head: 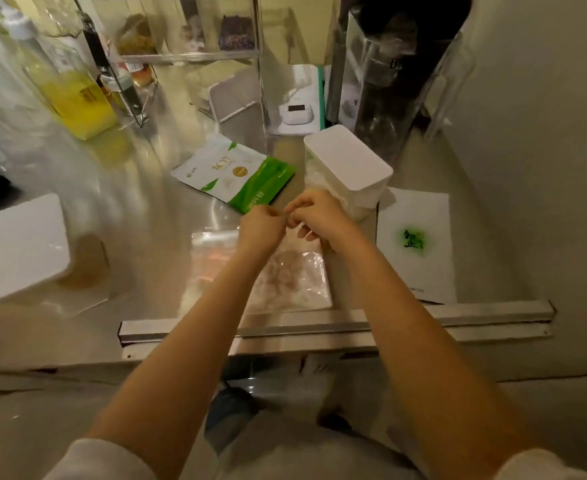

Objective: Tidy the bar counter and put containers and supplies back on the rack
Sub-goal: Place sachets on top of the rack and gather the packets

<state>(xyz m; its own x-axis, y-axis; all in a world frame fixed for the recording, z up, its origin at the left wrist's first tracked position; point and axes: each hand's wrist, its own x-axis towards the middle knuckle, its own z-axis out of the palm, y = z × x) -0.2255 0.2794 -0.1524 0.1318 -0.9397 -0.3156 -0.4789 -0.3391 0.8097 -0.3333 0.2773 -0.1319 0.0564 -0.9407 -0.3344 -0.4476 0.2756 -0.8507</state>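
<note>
Head view: both hands meet over the steel counter (139, 216). The left hand (261, 225) and right hand (319, 214) have fingers curled, pinching the top edge of a clear bag (285, 275) lying flat. Just beyond lies a green-and-white pouch (233, 173) with Chinese print, too blurred to read. A white-lidded container (347, 157) stands beside the right hand. A white sheet (420, 244) bears a green stamp reading 知止.
</note>
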